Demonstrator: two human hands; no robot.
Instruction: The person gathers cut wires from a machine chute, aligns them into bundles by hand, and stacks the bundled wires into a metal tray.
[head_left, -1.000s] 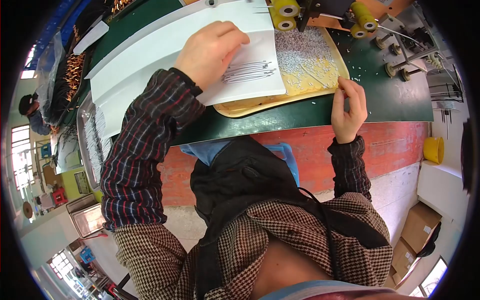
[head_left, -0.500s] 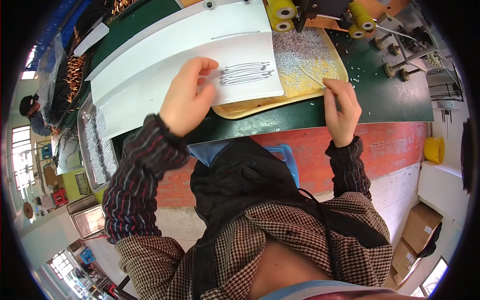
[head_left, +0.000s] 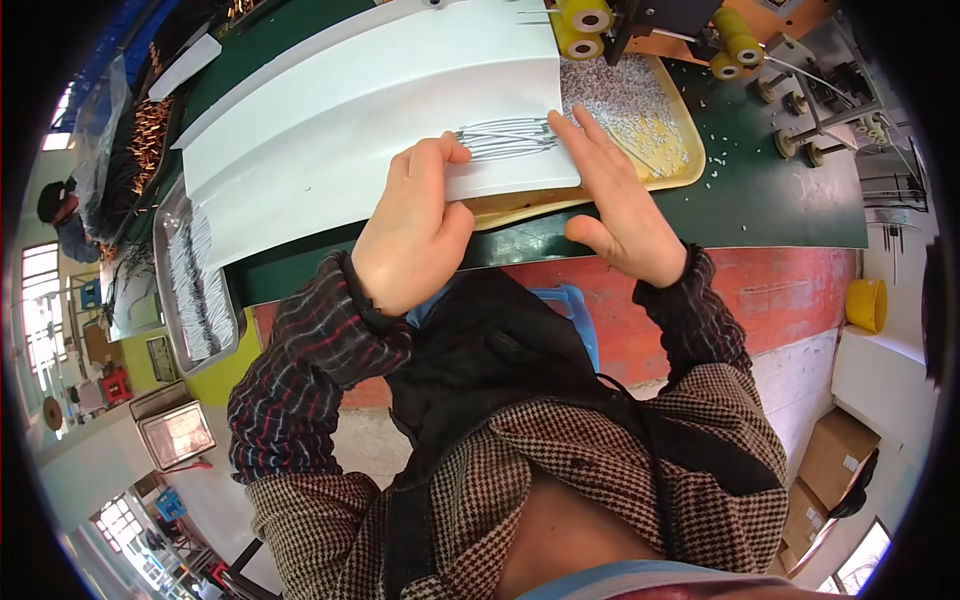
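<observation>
At the bench's left edge a metal tray (head_left: 195,285) is lying full of thin grey wire pieces. Next to it, a wide white sheet (head_left: 340,120) is spreading across the green bench (head_left: 770,195). The left hand (head_left: 415,230) is resting at the sheet's near edge, its fingers (head_left: 432,160) curled narrow and pressing on the sheet just beside a small bundle of wires (head_left: 505,140); the bundle is lying on the sheet near its right corner. The right hand (head_left: 615,200) is lying flat with fingers spread wide, fingertips touching the wires' right ends. Beyond it a yellow tray (head_left: 690,160) of small white bits is sitting partly under the sheet. Yellow rollers (head_left: 583,22) are standing at the far edge.
</observation>
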